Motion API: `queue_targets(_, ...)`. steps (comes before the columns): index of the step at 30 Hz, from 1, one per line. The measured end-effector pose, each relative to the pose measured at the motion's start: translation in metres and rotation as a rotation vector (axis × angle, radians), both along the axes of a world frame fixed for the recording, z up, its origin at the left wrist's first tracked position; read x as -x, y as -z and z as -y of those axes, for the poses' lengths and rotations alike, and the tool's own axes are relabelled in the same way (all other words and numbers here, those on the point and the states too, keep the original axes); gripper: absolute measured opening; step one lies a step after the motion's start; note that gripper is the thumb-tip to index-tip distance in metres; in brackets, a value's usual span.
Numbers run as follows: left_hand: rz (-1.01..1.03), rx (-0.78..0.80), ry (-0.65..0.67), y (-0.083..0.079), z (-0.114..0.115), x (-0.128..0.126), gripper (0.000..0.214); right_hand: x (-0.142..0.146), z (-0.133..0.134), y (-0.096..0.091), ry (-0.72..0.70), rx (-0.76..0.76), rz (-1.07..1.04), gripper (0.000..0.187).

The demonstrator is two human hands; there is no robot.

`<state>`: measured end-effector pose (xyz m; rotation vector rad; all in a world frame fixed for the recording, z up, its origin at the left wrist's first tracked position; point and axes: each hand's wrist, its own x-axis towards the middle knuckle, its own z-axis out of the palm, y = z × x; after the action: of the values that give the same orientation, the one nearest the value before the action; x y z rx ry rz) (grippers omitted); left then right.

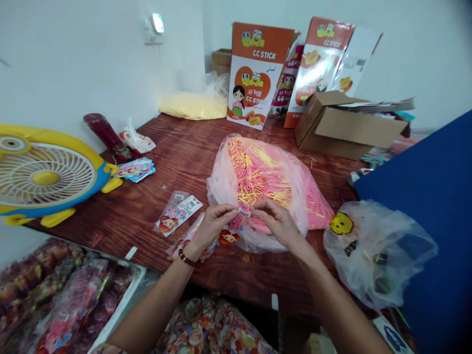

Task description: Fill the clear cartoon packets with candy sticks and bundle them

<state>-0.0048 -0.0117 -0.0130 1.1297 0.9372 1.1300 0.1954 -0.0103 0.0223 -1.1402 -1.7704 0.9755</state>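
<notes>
Both hands meet over the wooden table [191, 152], pinching the top of one small clear packet [236, 227] printed with a cartoon girl's head. My left hand [211, 226] grips its left corner, my right hand [275, 220] its right corner. Just behind the hands lies a large clear bag of pink and yellow sticks [263, 182]. More small printed packets [177, 212] lie flat on the table to the left of my left hand.
A yellow and blue desk fan [44, 174] stands at the left. Orange CC Stick boxes [254, 73] and an open cardboard box [350, 125] line the back. A crumpled smiley plastic bag [376, 250] lies right, a bin of pink packets [70, 300] below left.
</notes>
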Motion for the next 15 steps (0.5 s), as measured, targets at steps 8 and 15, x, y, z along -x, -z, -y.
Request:
queue_targets(8, -0.183, -0.344, -0.168, -0.026, 0.005, 0.026, 0.016, 0.032, 0.001, -0.022, -0.012, -0.131, 0.085, 0.016)
queue_targets(15, -0.503, -0.248, -0.179, -0.012, 0.011, 0.077, 0.020, 0.076, -0.003, 0.008, -0.038, 0.217, 0.136, 0.018)
